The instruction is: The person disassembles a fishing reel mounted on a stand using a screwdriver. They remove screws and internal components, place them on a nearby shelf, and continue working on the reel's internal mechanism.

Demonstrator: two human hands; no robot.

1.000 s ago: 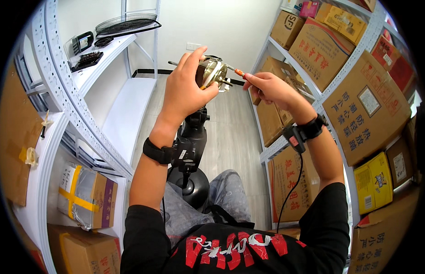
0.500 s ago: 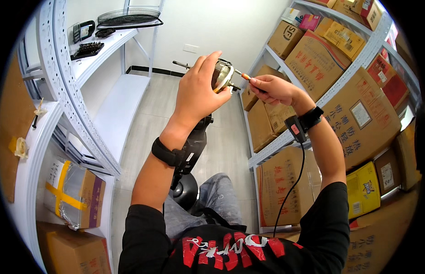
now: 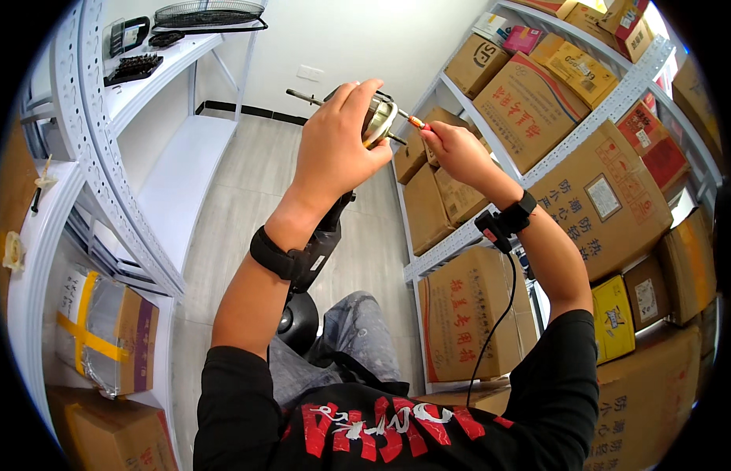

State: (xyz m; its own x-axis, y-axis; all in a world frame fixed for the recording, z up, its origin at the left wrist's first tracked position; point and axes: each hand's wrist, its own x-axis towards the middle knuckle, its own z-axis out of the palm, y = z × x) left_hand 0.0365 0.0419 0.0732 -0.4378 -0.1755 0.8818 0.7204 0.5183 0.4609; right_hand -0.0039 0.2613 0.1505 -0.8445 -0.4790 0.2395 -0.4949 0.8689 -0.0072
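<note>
My left hand (image 3: 339, 145) is raised in front of me and wraps a round metal motor (image 3: 376, 119) with a thin shaft (image 3: 303, 96) sticking out to the left. My right hand (image 3: 452, 149) pinches a small screwdriver (image 3: 413, 122) with an orange collar, its tip against the motor's right side. Both wrists wear black bands, and a black cable (image 3: 495, 314) hangs from the right one. Most of the motor is hidden behind my left fingers.
White metal shelving (image 3: 106, 180) runs along my left, with a wire fan guard (image 3: 208, 13) and black parts on top and wrapped boxes (image 3: 106, 334) low down. Shelves of cardboard boxes (image 3: 538, 102) fill the right. A black fan stand (image 3: 307, 314) sits between my knees on the grey floor.
Both hands and the motor have stayed together while my view shifted slightly. The screwdriver remains at the motor's right side.
</note>
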